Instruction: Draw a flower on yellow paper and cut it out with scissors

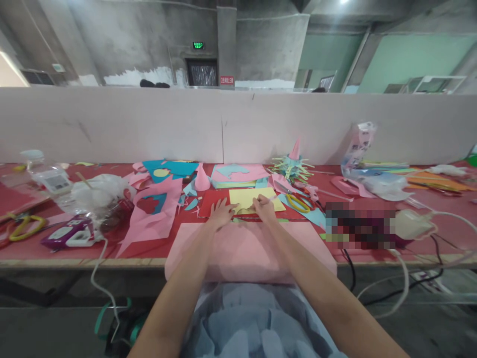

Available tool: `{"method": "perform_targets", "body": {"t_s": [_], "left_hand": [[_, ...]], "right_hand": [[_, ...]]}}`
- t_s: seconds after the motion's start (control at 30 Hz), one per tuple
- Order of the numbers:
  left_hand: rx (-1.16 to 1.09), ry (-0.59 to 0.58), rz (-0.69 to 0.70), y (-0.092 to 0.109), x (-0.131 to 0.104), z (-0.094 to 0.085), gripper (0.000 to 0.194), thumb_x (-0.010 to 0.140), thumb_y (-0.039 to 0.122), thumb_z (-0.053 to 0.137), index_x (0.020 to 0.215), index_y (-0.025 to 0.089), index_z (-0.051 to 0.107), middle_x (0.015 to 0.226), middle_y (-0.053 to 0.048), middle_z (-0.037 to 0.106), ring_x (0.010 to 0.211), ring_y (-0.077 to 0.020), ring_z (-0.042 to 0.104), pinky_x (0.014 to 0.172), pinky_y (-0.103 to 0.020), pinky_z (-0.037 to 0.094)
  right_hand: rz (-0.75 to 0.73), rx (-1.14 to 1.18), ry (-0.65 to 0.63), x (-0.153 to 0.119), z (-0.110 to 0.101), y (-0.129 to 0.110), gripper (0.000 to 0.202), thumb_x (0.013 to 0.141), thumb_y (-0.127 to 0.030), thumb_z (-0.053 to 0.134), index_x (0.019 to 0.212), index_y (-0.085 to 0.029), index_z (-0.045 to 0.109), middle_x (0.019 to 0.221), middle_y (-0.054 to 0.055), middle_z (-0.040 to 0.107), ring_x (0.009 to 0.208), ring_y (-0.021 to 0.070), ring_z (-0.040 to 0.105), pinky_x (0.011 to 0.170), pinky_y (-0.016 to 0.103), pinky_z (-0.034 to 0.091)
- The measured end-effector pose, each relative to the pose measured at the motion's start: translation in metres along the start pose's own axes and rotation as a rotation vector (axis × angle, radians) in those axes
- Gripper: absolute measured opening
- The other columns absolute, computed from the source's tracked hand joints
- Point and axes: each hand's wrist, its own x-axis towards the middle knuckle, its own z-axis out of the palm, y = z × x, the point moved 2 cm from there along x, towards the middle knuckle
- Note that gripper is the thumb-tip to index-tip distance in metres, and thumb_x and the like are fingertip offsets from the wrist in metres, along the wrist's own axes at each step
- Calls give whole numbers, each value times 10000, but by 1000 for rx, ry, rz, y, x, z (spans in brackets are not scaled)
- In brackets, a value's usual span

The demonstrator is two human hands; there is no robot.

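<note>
A yellow sheet of paper [270,193] lies on red material in the middle of the table. My left hand [222,213] rests flat at the sheet's left edge, fingers spread. At the sheet's centre, my right hand [264,207] is closed around a thin, pale pen-like tool [273,198] that slants up to the right. A small darker yellow piece [244,211] lies between my hands, partly hidden by the fingers. A large pink sheet [249,253] hangs over the table's front edge under my forearms. Yellow-handled scissors [298,203] lie right of the yellow sheet.
Cut pink paper [164,221], a pink cone [202,178] and blue paper [175,170] lie left. Behind right stands a fringed model [291,168]. A bottle [46,171], purple device [70,232] and more scissors [28,226] are far left; plastic packaging [359,149] and cables are right.
</note>
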Motion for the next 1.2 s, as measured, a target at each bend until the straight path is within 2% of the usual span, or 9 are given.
{"method": "perform_targets", "body": {"t_s": [0.23, 0.4, 0.63, 0.87, 1.2], "left_hand": [[9, 6, 8, -2, 2, 3, 428, 901, 411, 324, 1320, 421, 410, 1522, 41, 147, 1393, -270, 83, 1092, -508, 90], [26, 3, 19, -3, 1, 2, 439, 894, 465, 335, 1325, 417, 402, 1523, 32, 140, 1392, -282, 76, 1088, -514, 91], [43, -26, 32, -4, 1, 1, 442, 904, 464, 315, 1341, 426, 367, 1529, 33, 103, 1394, -278, 59, 1089, -509, 91], [43, -36, 27, -3, 0, 0, 443, 903, 474, 311, 1340, 426, 365, 1529, 28, 93, 1393, -283, 56, 1088, -511, 91], [11, -39, 12, 0, -3, -2, 454, 898, 491, 308, 1342, 421, 372, 1529, 24, 101, 1392, -290, 43, 1092, -505, 69]], "right_hand": [[39, -94, -21, -2, -1, -7, 226, 756, -344, 423, 575, -235, 342, 474, -45, 517, 673, 161, 616, 522, 195, 369], [36, -167, -26, -3, 1, -11, 193, 758, -293, 428, 588, -226, 368, 497, -46, 508, 668, 144, 604, 518, 185, 344], [46, -332, 38, -1, 3, -13, 150, 764, -237, 419, 617, -223, 448, 538, -18, 539, 640, 149, 566, 551, 203, 348], [57, -372, 56, -3, -2, -17, 175, 782, -241, 415, 631, -223, 502, 534, 1, 551, 617, 160, 545, 555, 220, 350], [165, -547, 43, -5, -4, -21, 266, 804, -329, 378, 750, -183, 594, 700, 74, 608, 686, 194, 555, 550, 259, 319]]}}
